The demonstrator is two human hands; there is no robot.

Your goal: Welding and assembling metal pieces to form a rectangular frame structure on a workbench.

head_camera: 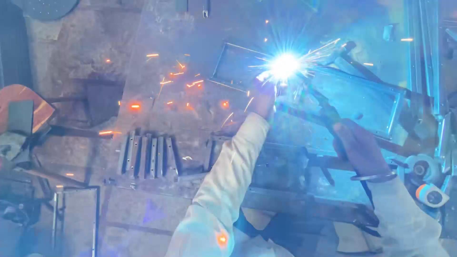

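Workshop floor, rough concrete (71,52), seen from above w/ a blue glare washing over the right half. A flat metal frame (362,102), rectangular w/ raised edges, is lying far right of centre on steel bars. The welding arc (284,65) is burning white at the frame's far left corner; orange sparks (181,78) are scattering left across the floor.

Left hand (263,97), in a long pale sleeve (223,190), is reaching far toward the arc & resting at the frame's corner, just beside the flash. Fingers are lost in the glare, so can't tell if they are spread or curled.

Right hand (359,147), w/ a bangle (373,177) at the wrist, is closed in a fist around the electrode holder (328,112); the holder & rod are slanting up-left toward the arc, tip meeting the frame at the bright spot.

Near left of centre, a row of short steel channel pieces (147,156) is lying side by side, well apart from both hands. Near left, a second, thin-edged frame (76,219) is lying on the floor. At the right edge, an angle grinder (423,178) w/ an orange-tipped part is sitting just beside the right forearm.
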